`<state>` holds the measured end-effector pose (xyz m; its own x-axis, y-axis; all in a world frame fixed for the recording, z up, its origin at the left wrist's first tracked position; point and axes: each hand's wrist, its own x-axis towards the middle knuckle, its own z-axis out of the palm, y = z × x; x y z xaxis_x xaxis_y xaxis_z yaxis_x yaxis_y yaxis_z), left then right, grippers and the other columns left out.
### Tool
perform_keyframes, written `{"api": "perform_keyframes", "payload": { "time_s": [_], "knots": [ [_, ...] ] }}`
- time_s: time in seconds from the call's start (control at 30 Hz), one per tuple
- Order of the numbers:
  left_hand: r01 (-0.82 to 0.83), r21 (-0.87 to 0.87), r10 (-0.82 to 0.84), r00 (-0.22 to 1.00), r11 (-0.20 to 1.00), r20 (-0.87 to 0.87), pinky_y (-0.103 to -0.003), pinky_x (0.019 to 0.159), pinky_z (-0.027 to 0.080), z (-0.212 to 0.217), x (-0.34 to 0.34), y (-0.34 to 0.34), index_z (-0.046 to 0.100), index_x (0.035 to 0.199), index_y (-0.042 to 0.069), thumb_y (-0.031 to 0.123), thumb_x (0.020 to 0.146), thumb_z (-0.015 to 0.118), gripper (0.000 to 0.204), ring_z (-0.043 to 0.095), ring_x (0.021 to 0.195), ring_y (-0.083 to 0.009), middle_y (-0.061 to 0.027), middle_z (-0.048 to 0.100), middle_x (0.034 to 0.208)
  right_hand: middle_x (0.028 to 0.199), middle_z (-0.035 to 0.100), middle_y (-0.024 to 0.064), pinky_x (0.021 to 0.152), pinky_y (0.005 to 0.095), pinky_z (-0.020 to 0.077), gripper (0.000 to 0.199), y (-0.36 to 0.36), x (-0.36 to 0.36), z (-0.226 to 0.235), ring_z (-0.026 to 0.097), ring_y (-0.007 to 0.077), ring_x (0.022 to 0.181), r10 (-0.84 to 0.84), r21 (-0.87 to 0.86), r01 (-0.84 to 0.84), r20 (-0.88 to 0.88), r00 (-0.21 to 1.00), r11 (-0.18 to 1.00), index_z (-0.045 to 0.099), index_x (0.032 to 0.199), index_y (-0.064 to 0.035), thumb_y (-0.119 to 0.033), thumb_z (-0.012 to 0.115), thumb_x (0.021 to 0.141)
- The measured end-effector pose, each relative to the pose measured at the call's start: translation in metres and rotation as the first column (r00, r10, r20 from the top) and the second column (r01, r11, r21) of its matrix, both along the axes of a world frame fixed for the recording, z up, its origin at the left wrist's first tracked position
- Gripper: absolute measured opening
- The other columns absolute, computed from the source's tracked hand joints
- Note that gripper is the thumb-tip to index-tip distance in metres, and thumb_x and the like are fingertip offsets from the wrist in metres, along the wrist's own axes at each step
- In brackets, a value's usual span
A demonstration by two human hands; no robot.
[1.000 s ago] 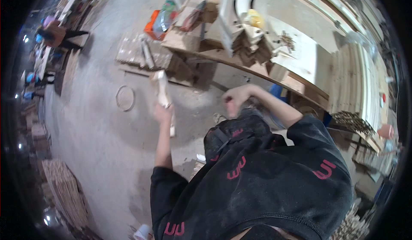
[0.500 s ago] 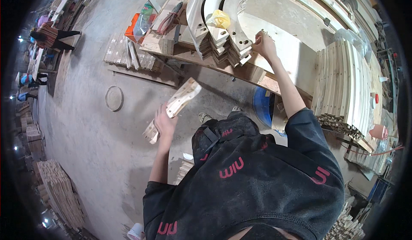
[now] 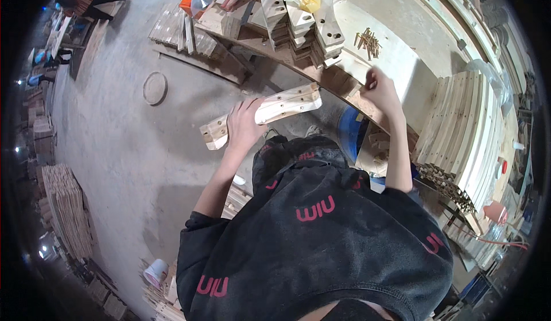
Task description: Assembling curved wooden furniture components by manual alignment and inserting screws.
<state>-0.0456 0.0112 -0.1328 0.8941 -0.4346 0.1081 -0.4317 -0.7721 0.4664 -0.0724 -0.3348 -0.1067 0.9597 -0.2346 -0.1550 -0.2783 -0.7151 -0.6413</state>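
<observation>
Two hands: both at work, one off the bench (image 3: 396,62), one on it
Floor ring: round hoop (image 3: 155,88) on the concrete, well left of the bench
Left hand (image 3: 244,127): fingers wrapped around the curved wooden piece (image 3: 270,112), held in the air just left of the bench edge
Curved stacks (image 3: 304,16): standing on the bench's far left part
Screws (image 3: 368,41): small pile on the bench top
Right hand (image 3: 380,89): resting on the bench near its front edge, fingers curled; cannot tell if it pinches anything
</observation>
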Motion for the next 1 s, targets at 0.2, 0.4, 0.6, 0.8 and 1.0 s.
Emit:
{"api": "perform_keyframes", "payload": {
  "time_s": [0.2,0.4,0.6,0.8,1.0],
  "knots": [
    [0.116,-0.012,-0.116,0.992,0.993,-0.045,-0.039,0.080,0.044,0.008,-0.003,-0.025,0.061,0.106,0.008,0.006,0.055,0.068,0.051,0.054,0.091,-0.0291,-0.0082,0.059,0.098,0.064,0.053,0.0057,0.057,0.0247,0.0443,0.017,0.077,-0.036,0.019,0.052,0.0097,0.059,0.171,0.280,-0.199,0.120,0.978,0.939,0.051,0.078,-0.0004,-0.003,0.064,0.068],
    [0.146,0.020,-0.145,0.989,0.989,-0.034,-0.038,0.081,0.044,0.010,-0.006,-0.035,0.060,0.105,0.008,0.005,0.052,0.070,0.054,0.054,0.092,-0.0280,-0.0068,0.058,0.099,0.063,0.055,0.0086,0.056,0.0266,0.0459,0.017,0.105,-0.011,-0.013,0.056,0.0147,0.057,0.167,0.265,-0.230,0.240,0.956,0.937,0.050,0.077,0.0005,-0.003,0.064,0.069],
    [0.146,0.027,-0.147,0.989,0.989,0.034,-0.037,0.080,0.044,0.006,-0.008,-0.030,0.060,0.105,0.009,0.005,0.050,0.072,0.057,0.054,0.091,-0.0263,-0.0060,0.057,0.097,0.062,0.056,0.0117,0.056,0.0294,0.0475,0.014,0.119,-0.009,-0.011,0.060,0.0200,0.057,0.153,0.168,-0.199,0.253,0.955,0.966,0.052,0.076,0.0010,0.000,0.063,0.067],
    [0.122,-0.017,-0.122,0.992,0.992,0.018,-0.038,0.079,0.044,0.005,-0.007,-0.024,0.060,0.104,0.010,0.006,0.052,0.068,0.053,0.054,0.091,-0.0282,-0.0064,0.057,0.095,0.062,0.056,0.0128,0.056,0.0302,0.0476,0.015,0.128,-0.004,-0.005,0.060,0.0224,0.057,0.194,0.099,-0.225,0.256,0.947,0.969,0.052,0.076,0.0009,0.000,0.063,0.066],
    [0.132,-0.021,-0.131,0.990,0.991,0.046,-0.039,0.078,0.044,0.002,-0.008,-0.020,0.060,0.103,0.010,0.005,0.052,0.068,0.052,0.054,0.090,-0.0280,-0.0068,0.056,0.094,0.063,0.057,0.0118,0.056,0.0298,0.0478,0.016,0.140,-0.003,-0.008,0.061,0.0216,0.059,0.190,0.078,-0.221,0.289,0.938,0.972,0.053,0.078,0.0002,0.001,0.065,0.066]
  ]
}}
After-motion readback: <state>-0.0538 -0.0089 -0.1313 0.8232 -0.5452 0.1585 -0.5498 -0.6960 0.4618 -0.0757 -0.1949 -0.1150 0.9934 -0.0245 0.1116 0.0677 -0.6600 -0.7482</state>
